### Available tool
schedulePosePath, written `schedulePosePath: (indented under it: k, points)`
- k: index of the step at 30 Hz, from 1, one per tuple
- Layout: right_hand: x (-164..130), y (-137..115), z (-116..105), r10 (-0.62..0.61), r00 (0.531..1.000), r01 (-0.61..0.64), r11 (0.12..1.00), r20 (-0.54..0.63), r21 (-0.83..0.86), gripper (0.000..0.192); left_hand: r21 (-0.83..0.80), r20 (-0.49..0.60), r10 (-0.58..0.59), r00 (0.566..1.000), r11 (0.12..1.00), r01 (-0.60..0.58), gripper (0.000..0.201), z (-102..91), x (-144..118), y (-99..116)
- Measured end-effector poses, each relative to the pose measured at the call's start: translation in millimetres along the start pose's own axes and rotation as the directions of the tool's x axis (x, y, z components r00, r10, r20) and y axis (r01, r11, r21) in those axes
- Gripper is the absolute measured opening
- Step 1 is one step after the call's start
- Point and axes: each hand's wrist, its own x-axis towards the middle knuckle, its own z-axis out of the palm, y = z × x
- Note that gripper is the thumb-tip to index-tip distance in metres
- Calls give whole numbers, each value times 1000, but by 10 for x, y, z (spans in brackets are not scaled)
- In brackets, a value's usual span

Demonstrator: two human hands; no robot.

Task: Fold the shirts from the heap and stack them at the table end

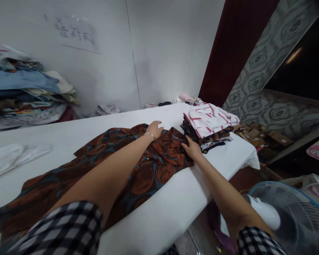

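A brown and dark-blue patterned shirt [149,173] lies spread across the white table [175,205]. My left hand [154,129], with a thin bracelet at the wrist, rests flat on the far edge of the shirt near its collar. My right hand [191,148] presses on the shirt's right end, fingers on the fabric, close beside a stack of folded clothes [208,124] topped by a white shirt with red stripes. Both arms reach out from black-and-white checked sleeves.
A tall pile of mixed garments [26,88] stands at the far left by the wall. White cloth [13,157] lies on the table's left. A white and blue fan [289,212] stands at lower right. Cardboard boxes [257,136] sit beyond the table's right end.
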Motion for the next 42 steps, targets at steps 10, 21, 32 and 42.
schedulePosePath:
  k: [10, 21, 32, 42]
  points:
    - [-723, -312, 44, -401, 893, 386, 916, 203, 113, 41, 360, 57, -22, 998, 933, 0, 10, -1259, -1592, -424]
    - [-579, -14, 199, -23, 999, 33, 976, -49, 213, 42, 655, -225, -66, 972, 728, 201, 28, -2145, -3376, -582]
    - [-534, 137, 182, 283, 915, -124, 876, -288, 465, 51, 668, -367, -104, 925, 662, 339, 45, -2137, -3741, -757]
    - [-429, 296, 210, 371, 867, -81, 765, -334, 639, 53, 652, -288, -138, 948, 696, 299, 23, -2378, -3368, -639]
